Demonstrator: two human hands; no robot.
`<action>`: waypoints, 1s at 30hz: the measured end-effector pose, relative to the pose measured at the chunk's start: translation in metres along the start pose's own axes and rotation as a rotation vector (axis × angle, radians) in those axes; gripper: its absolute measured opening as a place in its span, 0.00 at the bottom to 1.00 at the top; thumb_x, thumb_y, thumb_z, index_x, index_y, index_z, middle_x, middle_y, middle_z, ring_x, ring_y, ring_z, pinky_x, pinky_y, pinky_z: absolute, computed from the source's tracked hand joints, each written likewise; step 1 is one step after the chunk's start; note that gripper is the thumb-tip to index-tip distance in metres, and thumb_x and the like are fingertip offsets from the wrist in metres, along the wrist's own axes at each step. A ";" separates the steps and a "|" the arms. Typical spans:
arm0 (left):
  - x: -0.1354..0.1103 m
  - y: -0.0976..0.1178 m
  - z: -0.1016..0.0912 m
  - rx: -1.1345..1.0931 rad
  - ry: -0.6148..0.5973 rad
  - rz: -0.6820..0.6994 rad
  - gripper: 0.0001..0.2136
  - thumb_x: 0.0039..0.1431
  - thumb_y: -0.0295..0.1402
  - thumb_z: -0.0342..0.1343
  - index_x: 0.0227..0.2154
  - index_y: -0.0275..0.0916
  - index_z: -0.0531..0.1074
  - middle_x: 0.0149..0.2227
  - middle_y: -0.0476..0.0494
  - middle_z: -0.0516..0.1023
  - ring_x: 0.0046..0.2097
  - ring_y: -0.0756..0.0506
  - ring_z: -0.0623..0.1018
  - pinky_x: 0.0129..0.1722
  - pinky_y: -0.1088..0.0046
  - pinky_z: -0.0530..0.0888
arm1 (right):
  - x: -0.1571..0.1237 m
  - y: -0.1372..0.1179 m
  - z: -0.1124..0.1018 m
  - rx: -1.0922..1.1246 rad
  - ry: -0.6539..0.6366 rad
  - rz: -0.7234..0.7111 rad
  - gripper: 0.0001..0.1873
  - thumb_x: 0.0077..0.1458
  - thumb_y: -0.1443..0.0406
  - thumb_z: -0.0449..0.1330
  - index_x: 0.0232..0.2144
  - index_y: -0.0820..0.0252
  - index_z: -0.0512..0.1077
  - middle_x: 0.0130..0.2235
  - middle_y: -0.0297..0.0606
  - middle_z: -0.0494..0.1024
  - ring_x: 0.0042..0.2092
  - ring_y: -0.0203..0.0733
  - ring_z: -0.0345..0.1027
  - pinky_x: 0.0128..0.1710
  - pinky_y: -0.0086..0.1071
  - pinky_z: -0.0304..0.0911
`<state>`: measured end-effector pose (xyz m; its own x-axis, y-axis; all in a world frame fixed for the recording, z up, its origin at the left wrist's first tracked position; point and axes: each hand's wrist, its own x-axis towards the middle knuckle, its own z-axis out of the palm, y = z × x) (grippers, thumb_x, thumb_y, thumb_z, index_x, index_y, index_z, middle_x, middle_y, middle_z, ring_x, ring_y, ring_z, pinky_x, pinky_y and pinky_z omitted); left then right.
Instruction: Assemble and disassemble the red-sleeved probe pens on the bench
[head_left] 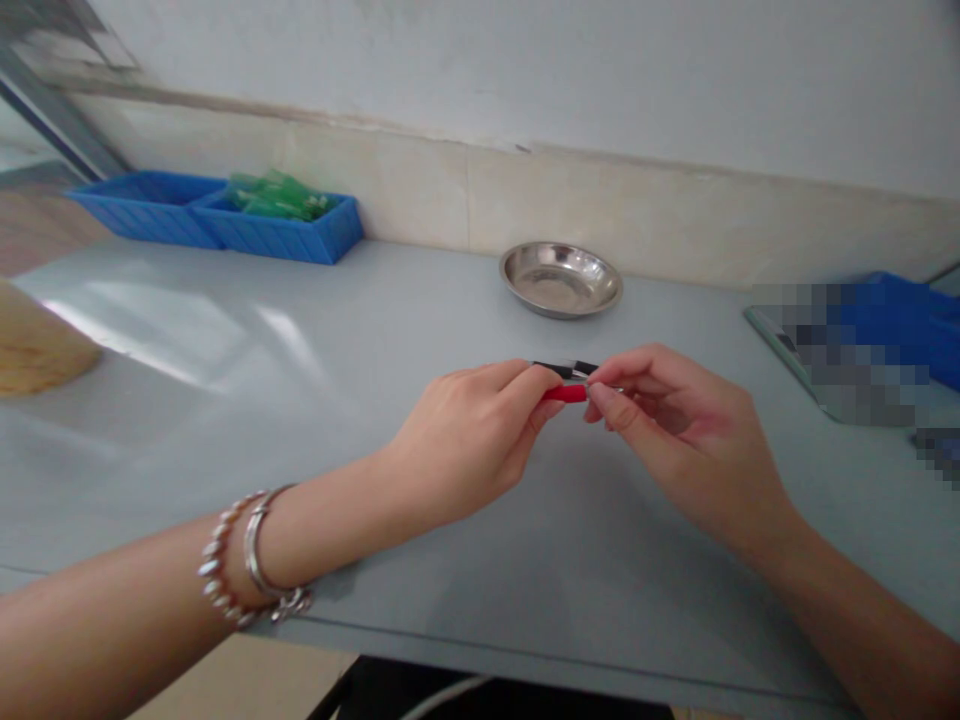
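Note:
My left hand [469, 440] and my right hand [675, 430] meet over the middle of the grey table [225, 400]. Both pinch a small part with a red sleeve [565, 393] and a black sleeve [566, 370], joined by a thin metal piece. The left fingers close on the red end. My right thumb and forefinger pinch the other end. What the part is, I cannot make out. A beaded and a metal bracelet [251, 565] sit on my left wrist.
A shallow steel dish [561, 279] stands behind the hands near the wall. Two blue trays [217, 215] sit at the back left, one holding green pieces [277, 195]. A tan object [37, 345] lies at the left edge. Blurred blue items [862, 340] are at right.

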<state>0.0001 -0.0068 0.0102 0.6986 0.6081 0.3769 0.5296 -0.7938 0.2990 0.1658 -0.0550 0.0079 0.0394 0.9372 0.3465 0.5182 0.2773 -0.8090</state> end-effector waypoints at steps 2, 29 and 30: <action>0.000 0.000 0.000 0.000 -0.002 0.001 0.13 0.62 0.32 0.39 0.37 0.33 0.69 0.33 0.42 0.74 0.32 0.49 0.73 0.31 0.74 0.70 | 0.000 0.000 0.000 -0.009 0.000 -0.001 0.01 0.52 0.67 0.55 0.30 0.58 0.67 0.27 0.31 0.72 0.29 0.32 0.66 0.27 0.26 0.61; -0.002 0.002 0.003 0.158 -0.386 0.012 0.10 0.57 0.29 0.46 0.38 0.33 0.68 0.36 0.40 0.72 0.39 0.43 0.73 0.39 0.64 0.72 | 0.000 0.009 0.009 -0.416 -0.359 -0.138 0.06 0.55 0.70 0.51 0.29 0.61 0.67 0.29 0.35 0.71 0.31 0.37 0.63 0.31 0.30 0.56; -0.002 0.002 0.003 0.157 -0.392 0.017 0.09 0.57 0.29 0.46 0.37 0.33 0.69 0.35 0.40 0.72 0.39 0.43 0.73 0.38 0.65 0.72 | 0.000 0.009 0.009 -0.419 -0.363 -0.135 0.06 0.55 0.70 0.51 0.28 0.61 0.67 0.29 0.35 0.71 0.31 0.37 0.63 0.31 0.30 0.55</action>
<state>0.0017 -0.0097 0.0076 0.8222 0.5691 0.0092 0.5619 -0.8141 0.1466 0.1631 -0.0506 -0.0035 -0.3084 0.9323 0.1888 0.7960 0.3616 -0.4855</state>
